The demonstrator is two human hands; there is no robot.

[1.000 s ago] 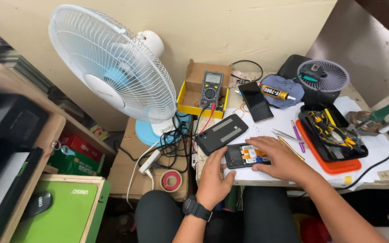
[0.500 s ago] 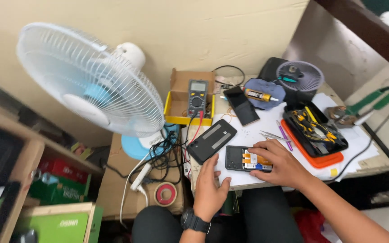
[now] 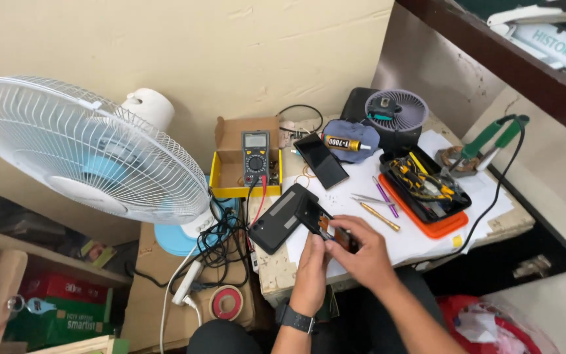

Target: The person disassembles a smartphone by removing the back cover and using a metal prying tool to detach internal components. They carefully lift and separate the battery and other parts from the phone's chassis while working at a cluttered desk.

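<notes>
Low in the middle of the frame, both hands hold a small opened phone with orange and dark parts showing inside (image 3: 327, 229), lifted just above the front edge of the paper-covered work surface (image 3: 420, 236). The left hand (image 3: 312, 265) is closed around the phone from below, and the right hand (image 3: 361, 252) pinches its right end with curled fingers. The phone looks to be in the middle of the job — its back is off and its inner parts are bare, so it is not yet put back together. Which piece the fingers work on is too small to tell.

Just left of the hands lies a dark grey rectangular phone back or case (image 3: 278, 218), flat on the surface. A second black phone with a glossy screen (image 3: 321, 160) lies further up.

Packages and labels — an open brown cardboard box with a yellow inner tray (image 3: 234, 172) sits at upper centre, with a grey multimeter (image 3: 255, 156) standing in it. To its right a yellow-and-black glue tube (image 3: 344, 142) lies on a blue cloth (image 3: 355, 134). At lower left, red and green printed boxes (image 3: 67, 308) sit on a shelf. A white book spine with green lettering (image 3: 555, 40) lies at the top right.
</notes>
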